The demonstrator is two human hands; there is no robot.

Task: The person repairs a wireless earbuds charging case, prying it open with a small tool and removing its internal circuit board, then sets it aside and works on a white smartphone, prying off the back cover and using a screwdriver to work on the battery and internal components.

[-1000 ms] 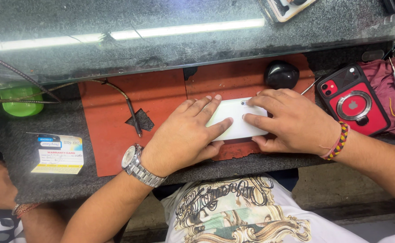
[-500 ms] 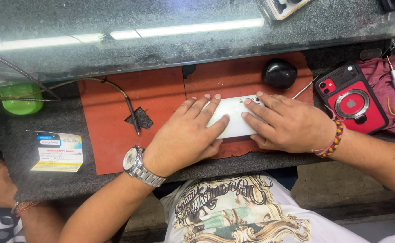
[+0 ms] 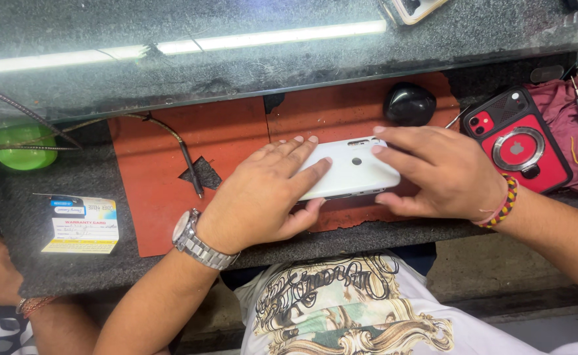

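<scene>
White phone [image 3: 351, 169] lies back-up on the red mat [image 3: 223, 141] of the tabletop [image 3: 72, 181]. Left hand [image 3: 262, 197] and right hand [image 3: 443, 172] press flat on it, grasping its ends. Apply even pressure along each edge; keep the phone square on the mat.

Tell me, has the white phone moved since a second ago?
No. The white phone still lies under both hands, just below-left of the black dome on the red mat.

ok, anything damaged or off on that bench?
Yes: the red mat under the white phone has a ragged hole torn in it near the cable tip, and its front edge looks chipped. Both hands press the phone flat.
</scene>
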